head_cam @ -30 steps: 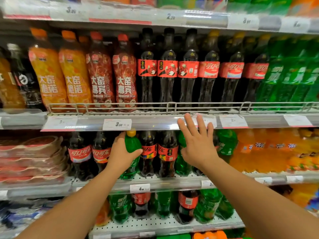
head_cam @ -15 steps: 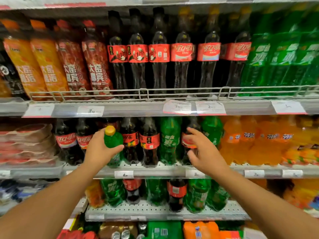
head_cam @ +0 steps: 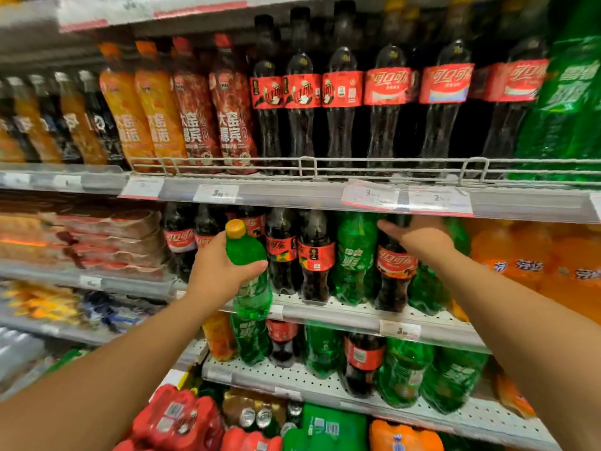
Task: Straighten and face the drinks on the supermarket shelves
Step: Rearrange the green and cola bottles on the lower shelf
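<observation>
Right, my left hand [head_cam: 217, 275] grips a green bottle [head_cam: 249, 278] with a yellow cap, upright, out in front of the middle shelf [head_cam: 354, 315]. Further in, my right hand [head_cam: 419, 237] lies over the top of a cola bottle [head_cam: 394, 275] between green ones; fingers look curled round its neck, though blur hides them. Behind, colas line the upper shelf [head_cam: 292, 193].

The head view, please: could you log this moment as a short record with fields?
place: supermarket drinks shelves
left hand: holds a green bottle with a yellow cap, off the shelf
right hand: on top of a cola bottle on the middle shelf
beside the cola bottle: green bottles on both sides
top shelf: cola row behind a wire rail
</observation>
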Demonstrator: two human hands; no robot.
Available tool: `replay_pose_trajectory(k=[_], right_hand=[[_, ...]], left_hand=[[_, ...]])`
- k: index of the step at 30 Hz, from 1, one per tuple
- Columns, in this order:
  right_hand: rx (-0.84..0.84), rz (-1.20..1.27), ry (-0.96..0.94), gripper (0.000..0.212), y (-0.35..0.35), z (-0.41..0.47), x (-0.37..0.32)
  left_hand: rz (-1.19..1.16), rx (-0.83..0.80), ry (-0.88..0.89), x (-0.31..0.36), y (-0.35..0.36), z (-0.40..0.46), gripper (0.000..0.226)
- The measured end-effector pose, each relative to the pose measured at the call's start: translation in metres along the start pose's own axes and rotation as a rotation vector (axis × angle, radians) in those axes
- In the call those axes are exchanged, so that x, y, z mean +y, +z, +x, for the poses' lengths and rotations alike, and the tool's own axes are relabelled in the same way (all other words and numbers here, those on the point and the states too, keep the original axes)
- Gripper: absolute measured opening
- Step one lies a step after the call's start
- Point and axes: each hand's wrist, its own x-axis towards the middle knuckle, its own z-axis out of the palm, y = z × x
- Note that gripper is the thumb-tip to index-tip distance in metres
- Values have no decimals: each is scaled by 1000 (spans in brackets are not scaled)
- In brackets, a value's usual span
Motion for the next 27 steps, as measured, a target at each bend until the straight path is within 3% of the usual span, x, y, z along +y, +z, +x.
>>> replay_pose_trajectory(k=[5,9,11,14,17,27], right_hand=[[90,7,-48,51,-1,-8,9],[98,54,-109,40,-5,-13,22],[76,17,-98,43,-7,-12,22],[-25,-155,-43,65,-7,-15,15],[0,-244,-40,79,-1,-22,10],[113,-139,-125,75,4,-46,22]], left_hand=[[-39,-26,-54,-10,0,-18,48],[-39,-30,-83,-18,4,-26,52],[-51,-28,-88,-20,8,-29,52],[-91,-8,-110,-21,12,-30,50],[-93,-3,-112,-18,15,-30,50],[-133,16,-130,-4,10,-32,55]])
